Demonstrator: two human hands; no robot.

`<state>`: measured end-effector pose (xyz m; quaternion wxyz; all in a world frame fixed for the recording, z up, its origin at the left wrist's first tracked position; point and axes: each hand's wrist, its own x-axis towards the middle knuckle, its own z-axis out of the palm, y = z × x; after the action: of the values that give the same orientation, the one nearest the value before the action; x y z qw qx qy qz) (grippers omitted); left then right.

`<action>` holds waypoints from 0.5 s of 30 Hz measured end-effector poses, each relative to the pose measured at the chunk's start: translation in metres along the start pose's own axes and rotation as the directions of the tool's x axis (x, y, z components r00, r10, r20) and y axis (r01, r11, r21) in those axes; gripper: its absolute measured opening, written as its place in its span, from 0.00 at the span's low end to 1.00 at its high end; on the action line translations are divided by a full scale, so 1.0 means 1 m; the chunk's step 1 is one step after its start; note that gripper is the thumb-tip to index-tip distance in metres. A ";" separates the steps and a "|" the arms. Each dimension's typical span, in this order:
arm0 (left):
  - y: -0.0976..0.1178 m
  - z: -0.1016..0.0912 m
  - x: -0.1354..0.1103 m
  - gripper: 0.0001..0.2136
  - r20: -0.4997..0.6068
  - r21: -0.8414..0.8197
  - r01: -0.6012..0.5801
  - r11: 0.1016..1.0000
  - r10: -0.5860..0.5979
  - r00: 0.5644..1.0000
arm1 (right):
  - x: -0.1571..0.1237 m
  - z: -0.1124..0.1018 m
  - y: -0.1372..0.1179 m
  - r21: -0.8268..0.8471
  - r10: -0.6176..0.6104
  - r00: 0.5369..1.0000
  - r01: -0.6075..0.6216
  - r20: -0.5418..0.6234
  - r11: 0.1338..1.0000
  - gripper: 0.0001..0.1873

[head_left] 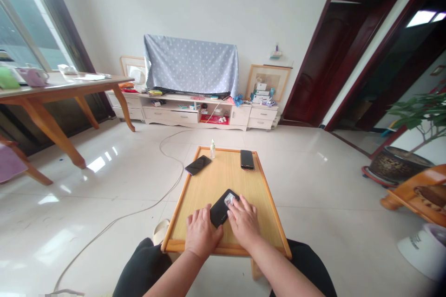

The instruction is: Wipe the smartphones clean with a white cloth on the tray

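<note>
A black phone (220, 211) lies slanted on the small wooden table (195, 204) in front of me. My left hand (204, 232) grips its lower left end, the thumb along the near edge and the fingers at the far side. Over the phone's right part rests my right hand (244, 220), its fingers outstretched and apart. Under those fingertips shows a small whitish-grey patch (229, 199); whether it is a loose piece or part of the phone I cannot tell. Farther off on the table are a second dark phone (198, 165), a third phone (247, 159) and a small clear bottle (213, 149) with a pale green top.
A raised wooden rim (272, 195) edges the small table. On the floor to the left runs a long cable (139, 208). A larger table (69, 84) stands at the left, a low white cabinet (170, 115) along the wall, and a potted plant (397, 164) at the right.
</note>
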<state>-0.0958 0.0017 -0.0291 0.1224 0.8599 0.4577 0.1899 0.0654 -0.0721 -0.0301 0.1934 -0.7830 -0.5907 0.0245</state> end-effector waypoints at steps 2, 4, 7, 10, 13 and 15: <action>0.002 -0.003 0.000 0.29 0.001 0.004 0.000 1.000 0.000 1.000 | 0.007 -0.002 0.009 -0.034 0.052 0.999 -0.052 -0.012 0.998 0.23; 0.002 -0.003 0.000 0.29 0.007 0.003 -0.005 1.000 0.005 1.000 | 0.006 -0.003 0.008 -0.004 -0.024 1.000 0.024 0.005 1.000 0.23; 0.001 -0.002 0.001 0.27 0.028 0.006 -0.006 1.000 0.006 1.000 | -0.005 -0.001 -0.004 0.093 -0.233 0.971 0.228 0.049 0.969 0.23; 0.000 -0.002 0.002 0.25 0.017 0.015 -0.004 1.000 0.004 1.000 | -0.004 -0.004 -0.009 0.097 -0.230 0.973 0.225 0.038 0.969 0.22; -0.001 -0.002 0.002 0.26 -0.004 0.015 -0.023 1.000 0.023 1.000 | 0.011 -0.011 -0.001 0.045 -0.125 0.992 0.126 -0.033 0.991 0.21; -0.002 0.000 0.003 0.26 0.008 0.020 -0.024 1.000 0.024 1.000 | 0.021 -0.012 0.007 0.036 -0.094 0.991 0.097 -0.094 0.995 0.22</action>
<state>-0.0957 0.0050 -0.0294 0.1133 0.8672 0.4489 0.1834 0.0818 -0.0571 -0.0174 0.2371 -0.7500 -0.6173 -0.0091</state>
